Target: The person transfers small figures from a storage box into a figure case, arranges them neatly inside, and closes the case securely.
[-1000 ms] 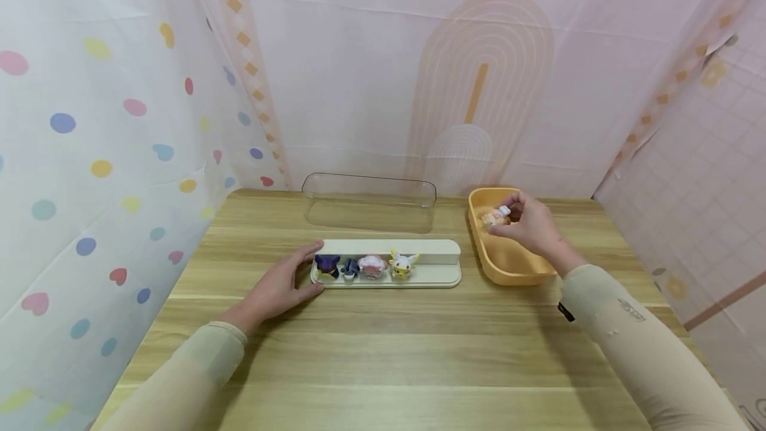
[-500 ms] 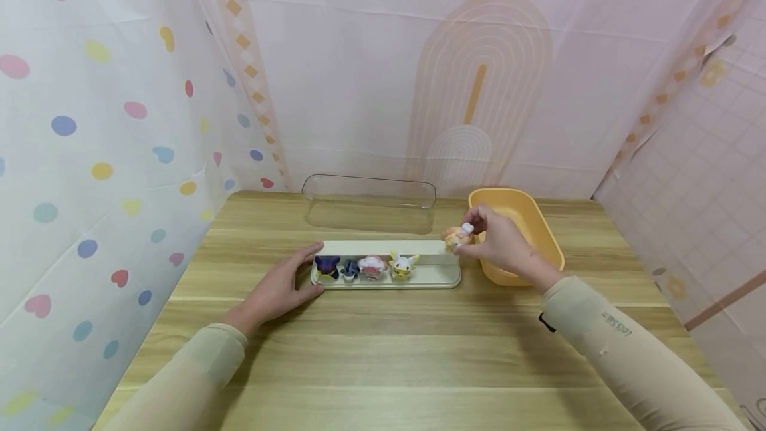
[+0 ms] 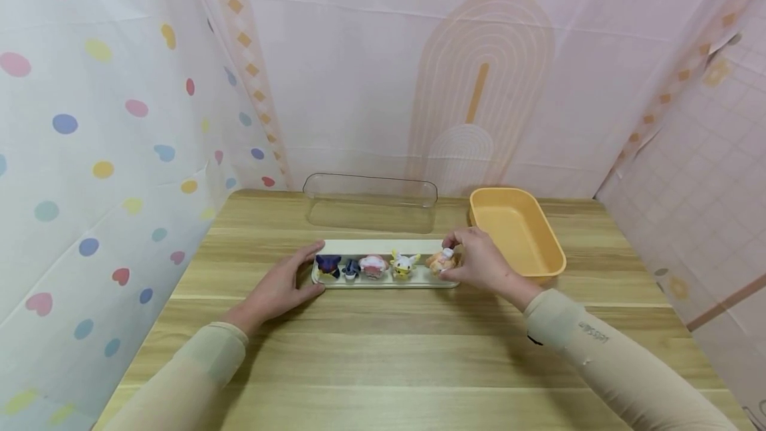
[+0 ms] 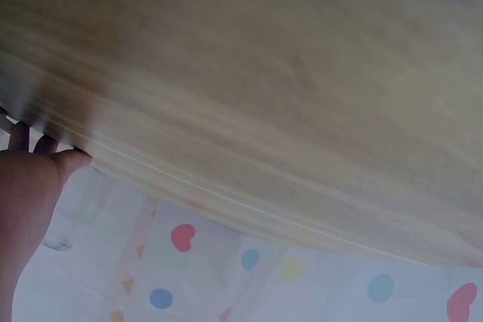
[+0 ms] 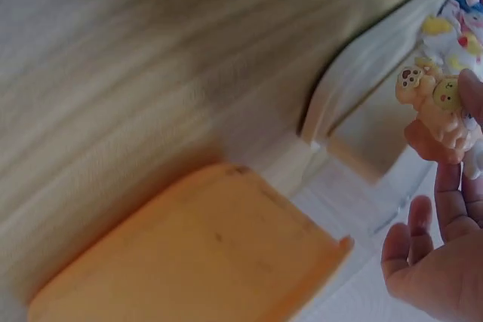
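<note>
A cream display base (image 3: 383, 247), long and stepped, lies on the wooden table. My left hand (image 3: 278, 291) holds its left end, thumb at the front corner and fingers at the back one. Along the lower step stand a dark purple figurine (image 3: 328, 267), a small grey-blue figurine (image 3: 350, 269), a pink-and-white figurine (image 3: 373, 267) and a white-and-yellow figurine (image 3: 403, 265). Over the right end, my right hand (image 3: 483, 263) pinches an orange figurine (image 3: 441, 262) between thumb and fingers. Its paw-print detail and small yellow face show in the right wrist view.
Behind the base sits a clear plastic cover (image 3: 371, 208), close to the curtain. An orange tub (image 3: 519, 231) with nothing in it stands to the right, just beyond my right hand. Patterned curtains (image 3: 359, 85) enclose the table's back and sides.
My right hand has lifted the orange figurine out of the tub and carried it left and down to the right end of the display base. My left hand stays put.
</note>
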Tool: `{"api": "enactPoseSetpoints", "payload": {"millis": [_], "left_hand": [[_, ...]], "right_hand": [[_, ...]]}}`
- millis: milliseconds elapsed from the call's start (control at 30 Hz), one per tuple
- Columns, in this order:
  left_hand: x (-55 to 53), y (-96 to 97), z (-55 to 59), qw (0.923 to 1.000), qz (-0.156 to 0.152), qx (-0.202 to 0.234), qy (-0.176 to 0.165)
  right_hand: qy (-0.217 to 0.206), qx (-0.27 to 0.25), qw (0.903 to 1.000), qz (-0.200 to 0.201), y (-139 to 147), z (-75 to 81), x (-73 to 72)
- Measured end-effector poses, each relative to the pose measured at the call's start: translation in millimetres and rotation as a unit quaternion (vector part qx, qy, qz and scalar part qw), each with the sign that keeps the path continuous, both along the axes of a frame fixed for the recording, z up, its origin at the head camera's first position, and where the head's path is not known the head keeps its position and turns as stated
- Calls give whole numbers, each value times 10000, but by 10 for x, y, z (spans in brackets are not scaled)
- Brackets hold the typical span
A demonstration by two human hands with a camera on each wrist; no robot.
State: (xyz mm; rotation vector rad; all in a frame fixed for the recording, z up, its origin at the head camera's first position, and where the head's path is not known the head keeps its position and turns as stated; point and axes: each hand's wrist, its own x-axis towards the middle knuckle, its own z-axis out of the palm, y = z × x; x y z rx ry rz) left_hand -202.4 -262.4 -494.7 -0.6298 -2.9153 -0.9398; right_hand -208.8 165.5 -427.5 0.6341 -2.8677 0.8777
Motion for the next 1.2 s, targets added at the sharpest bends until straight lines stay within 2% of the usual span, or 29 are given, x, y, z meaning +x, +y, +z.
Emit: {"api": "enactPoseSetpoints", "payload": {"millis": [267,733,1200], "left_hand": [[-3,8,2,10000,-10,-7,30],[-12,16,-2,10000,-8,-7,40],[-3,6,24,10000,40,-35,-63]], "right_hand": [[216,403,9988,-165,-72,-90,33],[768,683,9947,80,-109,-133,37],[635,787,9948,130,-111,-118,60]]}}
